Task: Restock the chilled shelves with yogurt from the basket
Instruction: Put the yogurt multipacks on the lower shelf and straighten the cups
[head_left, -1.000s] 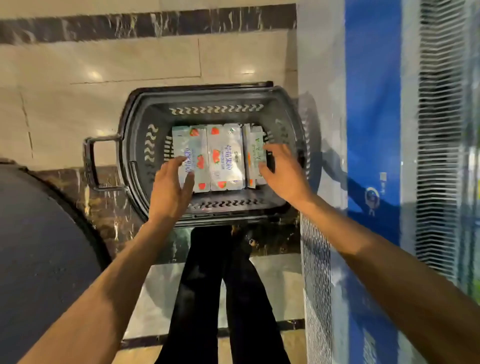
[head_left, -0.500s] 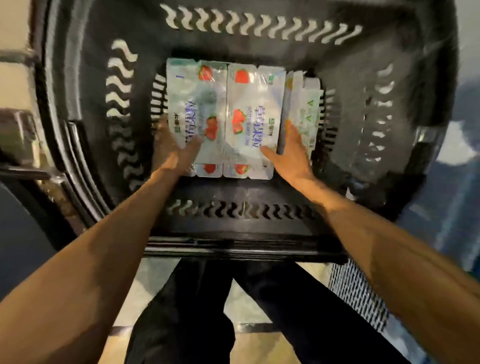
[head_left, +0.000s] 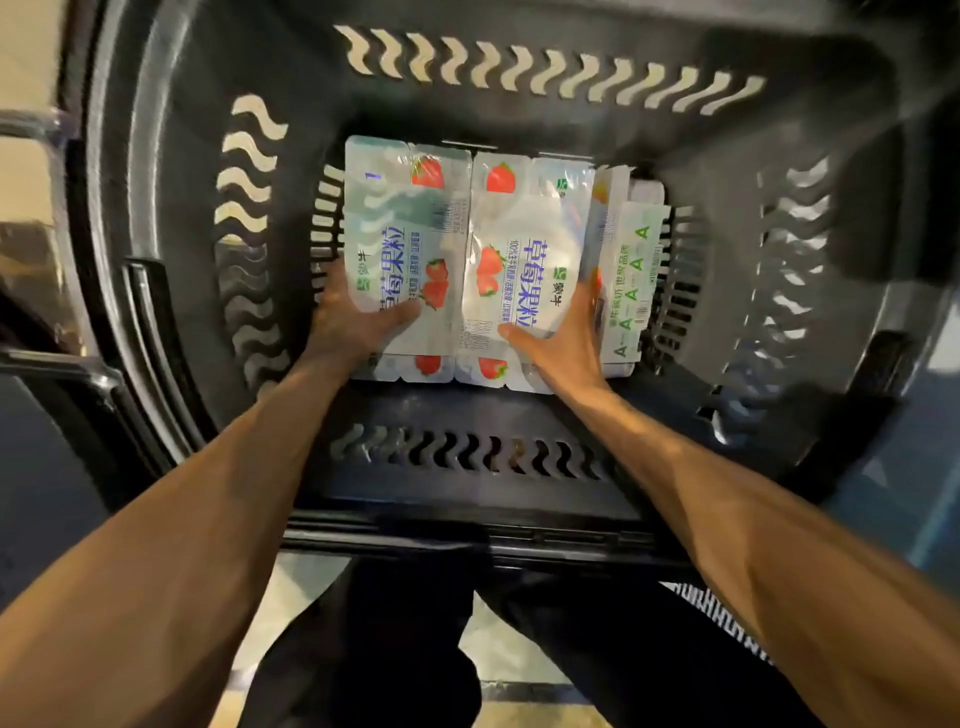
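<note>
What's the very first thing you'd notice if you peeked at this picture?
Two shiny yogurt packs lie side by side in the middle of the black basket: the left strawberry pack and the right strawberry pack. The left hand grips the first by its outer edge and the right hand grips the second, thumbs on top. A carton with green letters stands on edge just right of them.

Forearms bare, stretched forward — left hand (head_left: 350, 325) gripping left yogurt pack (head_left: 400, 223); right hand (head_left: 563, 343) gripping middle yogurt pack (head_left: 524, 244)
</note>
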